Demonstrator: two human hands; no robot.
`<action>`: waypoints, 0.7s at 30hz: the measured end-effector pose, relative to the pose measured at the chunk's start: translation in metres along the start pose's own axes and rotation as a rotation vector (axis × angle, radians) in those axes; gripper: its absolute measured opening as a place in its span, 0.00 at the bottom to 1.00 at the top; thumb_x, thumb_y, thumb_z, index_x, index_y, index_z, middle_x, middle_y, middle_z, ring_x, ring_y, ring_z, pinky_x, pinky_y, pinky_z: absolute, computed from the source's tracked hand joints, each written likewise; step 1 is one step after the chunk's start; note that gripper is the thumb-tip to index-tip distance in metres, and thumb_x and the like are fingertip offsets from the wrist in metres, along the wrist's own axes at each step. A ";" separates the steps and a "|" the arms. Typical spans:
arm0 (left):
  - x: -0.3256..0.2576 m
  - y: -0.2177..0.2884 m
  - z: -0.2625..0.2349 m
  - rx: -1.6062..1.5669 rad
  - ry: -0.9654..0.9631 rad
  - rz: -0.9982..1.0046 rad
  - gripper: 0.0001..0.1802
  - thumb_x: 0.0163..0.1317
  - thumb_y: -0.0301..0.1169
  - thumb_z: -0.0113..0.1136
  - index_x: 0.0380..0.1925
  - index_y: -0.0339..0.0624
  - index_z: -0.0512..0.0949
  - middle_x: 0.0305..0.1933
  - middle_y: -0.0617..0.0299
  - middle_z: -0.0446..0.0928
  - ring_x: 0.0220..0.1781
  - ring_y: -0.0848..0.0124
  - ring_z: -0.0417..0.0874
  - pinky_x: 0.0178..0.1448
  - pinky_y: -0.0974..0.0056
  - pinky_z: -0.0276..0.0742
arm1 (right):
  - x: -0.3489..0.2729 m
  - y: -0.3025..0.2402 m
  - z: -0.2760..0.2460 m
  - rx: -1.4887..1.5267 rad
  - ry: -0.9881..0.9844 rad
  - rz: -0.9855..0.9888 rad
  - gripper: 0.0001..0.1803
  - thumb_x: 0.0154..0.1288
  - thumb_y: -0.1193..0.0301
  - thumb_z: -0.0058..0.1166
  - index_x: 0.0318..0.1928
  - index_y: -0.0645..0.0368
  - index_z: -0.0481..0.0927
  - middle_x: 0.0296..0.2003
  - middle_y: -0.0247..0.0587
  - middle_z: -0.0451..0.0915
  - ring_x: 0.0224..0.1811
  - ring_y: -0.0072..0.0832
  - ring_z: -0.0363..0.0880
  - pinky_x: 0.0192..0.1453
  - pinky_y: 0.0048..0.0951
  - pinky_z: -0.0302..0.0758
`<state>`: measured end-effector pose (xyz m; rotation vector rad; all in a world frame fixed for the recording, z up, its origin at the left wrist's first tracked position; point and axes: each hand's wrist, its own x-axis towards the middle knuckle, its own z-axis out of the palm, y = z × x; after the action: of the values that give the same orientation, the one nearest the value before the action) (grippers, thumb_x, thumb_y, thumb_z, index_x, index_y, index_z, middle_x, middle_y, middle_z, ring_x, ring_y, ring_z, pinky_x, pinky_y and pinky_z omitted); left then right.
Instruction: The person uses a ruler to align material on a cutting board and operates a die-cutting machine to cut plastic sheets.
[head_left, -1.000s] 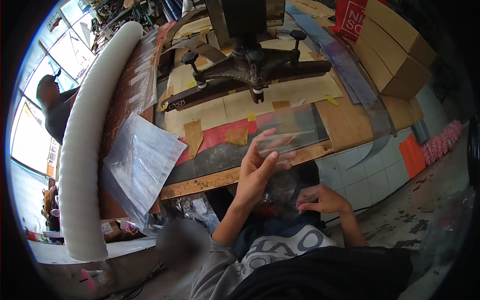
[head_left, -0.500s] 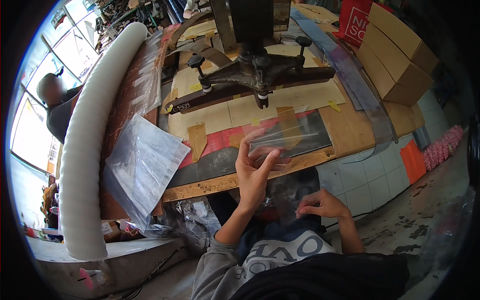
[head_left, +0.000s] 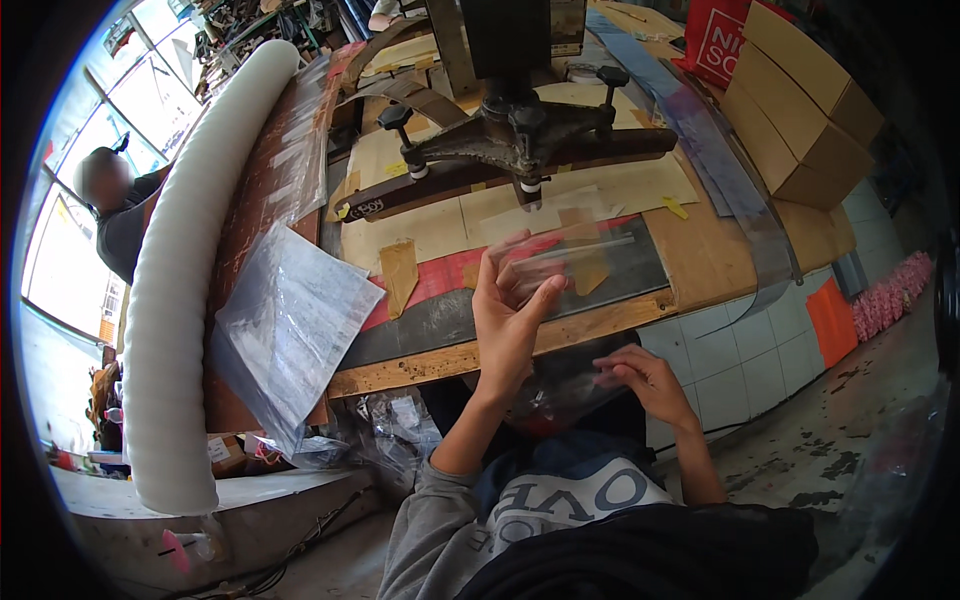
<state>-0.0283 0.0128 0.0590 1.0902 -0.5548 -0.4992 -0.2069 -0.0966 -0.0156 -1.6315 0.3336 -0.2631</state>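
My left hand (head_left: 508, 315) is raised over the front edge of the workbench, thumb and fingers closed round a transparent plastic piece (head_left: 600, 256). Its glossy edges stretch right from the fingers, and the bench shows through it. Lower and to the right, my right hand (head_left: 648, 382) is by my lap, fingers bent together at the edge of a thin clear plastic film (head_left: 560, 388). The film is see-through, so its outline is hard to follow. Beyond both hands stands a dark metal press head (head_left: 525, 150) with a long bar, over the taped board.
A white foam roll (head_left: 185, 260) lies along the left side, beside a stack of clear plastic sheets (head_left: 295, 310). Cardboard boxes (head_left: 795, 110) and a red bag (head_left: 715, 40) stand at the far right. Another person (head_left: 118, 215) is at the far left.
My right hand has risen slightly and its fingers have straightened a little. The plastic in my left hand has shifted slightly upward; the film by my lap has changed shape.
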 end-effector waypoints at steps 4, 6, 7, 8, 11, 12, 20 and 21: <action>0.002 -0.005 -0.002 0.002 -0.027 0.021 0.26 0.59 0.23 0.58 0.58 0.44 0.63 0.43 0.59 0.77 0.43 0.72 0.80 0.41 0.73 0.72 | 0.002 0.021 -0.001 -0.010 0.102 -0.020 0.13 0.68 0.70 0.46 0.47 0.64 0.78 0.37 0.44 0.81 0.40 0.26 0.80 0.46 0.23 0.73; 0.002 -0.006 -0.004 0.003 -0.023 -0.014 0.26 0.60 0.25 0.57 0.58 0.44 0.63 0.43 0.60 0.77 0.43 0.73 0.80 0.41 0.74 0.72 | 0.003 0.035 -0.007 -0.092 0.140 0.064 0.13 0.68 0.69 0.47 0.46 0.64 0.79 0.36 0.45 0.81 0.40 0.29 0.81 0.46 0.24 0.73; 0.001 -0.006 -0.006 0.005 -0.018 -0.049 0.25 0.61 0.26 0.56 0.58 0.44 0.63 0.43 0.61 0.77 0.44 0.73 0.80 0.40 0.75 0.71 | 0.003 0.044 -0.010 -0.173 0.175 0.147 0.13 0.67 0.69 0.48 0.45 0.63 0.79 0.34 0.45 0.82 0.41 0.31 0.81 0.47 0.25 0.73; 0.001 -0.006 -0.007 0.005 -0.019 -0.050 0.25 0.61 0.26 0.56 0.58 0.44 0.63 0.43 0.61 0.77 0.44 0.73 0.80 0.40 0.75 0.71 | 0.004 0.056 -0.015 -0.173 0.176 0.148 0.13 0.67 0.69 0.48 0.45 0.63 0.79 0.34 0.45 0.82 0.41 0.31 0.81 0.47 0.25 0.73; -0.002 -0.007 -0.009 0.033 0.007 -0.035 0.24 0.62 0.27 0.55 0.58 0.44 0.63 0.43 0.62 0.77 0.43 0.74 0.80 0.39 0.76 0.70 | 0.012 0.114 -0.038 -0.446 0.279 0.117 0.13 0.65 0.68 0.50 0.43 0.63 0.80 0.31 0.45 0.82 0.40 0.40 0.80 0.47 0.32 0.73; -0.004 -0.007 -0.009 0.022 0.000 -0.045 0.24 0.62 0.27 0.55 0.58 0.44 0.63 0.42 0.62 0.77 0.42 0.73 0.80 0.39 0.75 0.70 | 0.015 0.145 -0.051 -0.453 0.418 0.227 0.13 0.65 0.68 0.50 0.45 0.63 0.79 0.33 0.45 0.82 0.40 0.44 0.80 0.47 0.36 0.73; -0.027 -0.014 -0.016 0.074 0.033 -0.043 0.21 0.63 0.27 0.53 0.56 0.43 0.64 0.41 0.60 0.77 0.40 0.73 0.81 0.38 0.74 0.70 | 0.013 0.174 -0.039 -0.456 0.609 0.403 0.24 0.65 0.67 0.48 0.59 0.61 0.64 0.47 0.60 0.74 0.47 0.53 0.74 0.48 0.42 0.73; -0.029 -0.020 -0.008 0.047 -0.057 -0.031 0.19 0.64 0.28 0.53 0.54 0.42 0.65 0.39 0.59 0.78 0.39 0.72 0.81 0.37 0.74 0.70 | 0.007 0.144 -0.030 -0.038 0.397 0.569 0.24 0.65 0.67 0.47 0.60 0.60 0.64 0.46 0.60 0.73 0.48 0.53 0.74 0.49 0.42 0.73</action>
<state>-0.0476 0.0291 0.0327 1.1331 -0.6029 -0.5485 -0.2203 -0.1376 -0.1569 -1.4465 1.0867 -0.1421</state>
